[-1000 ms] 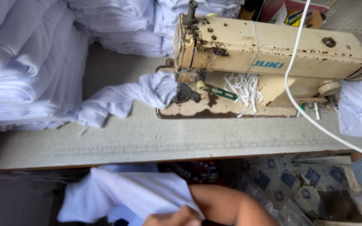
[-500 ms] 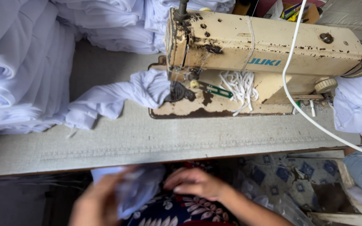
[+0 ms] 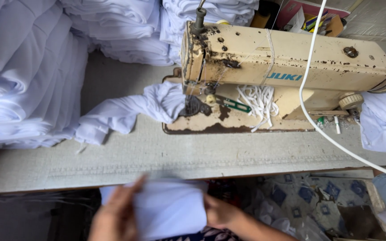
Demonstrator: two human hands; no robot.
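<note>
White cloth [image 3: 168, 209]; cream, rust-spotted sewing machine [image 3: 287, 58].

Grey worktable [image 3: 179, 156] w/ patterned floor [image 3: 291, 201].

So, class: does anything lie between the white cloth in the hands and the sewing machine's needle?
Yes. Another white garment lies bunched at the needle, left of the machine. The table strip between it and the held cloth is bare.

A garment sewing workshop: a worn, cream-coloured industrial sewing machine [image 3: 287, 67] sits in a grey worktable [image 3: 157, 156], tall stacks of folded white fabric pieces [image 3: 23, 71] crowd its left and rear, and white cord [image 3: 258, 100] lies beneath the machine's arm.
</note>
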